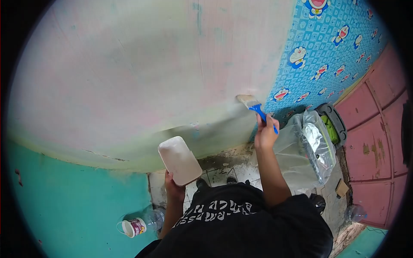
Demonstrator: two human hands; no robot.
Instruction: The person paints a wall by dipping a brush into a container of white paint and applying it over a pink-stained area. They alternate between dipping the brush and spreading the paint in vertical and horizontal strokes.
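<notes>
My right hand [267,133] is closed around the blue handle of a paintbrush [254,104]. The brush's pale bristles lie against the whitish, streaked wall [142,64], just left of the blue cartoon-patterned wallpaper [327,47]. Lower and to the left, my left hand [173,187] grips a shallow rectangular tub [180,161] by its near corner. A smooth off-white layer covers the inside of the tub, which is held out in front of the wall.
A clear plastic bag [297,150] with silvery contents stands at right, beside a grey bin [334,122] holding something green. Further right is a pink metal door [370,137]. A small white bucket [134,227] and a plastic bottle [154,219] sit at lower left, near the turquoise wall [77,198].
</notes>
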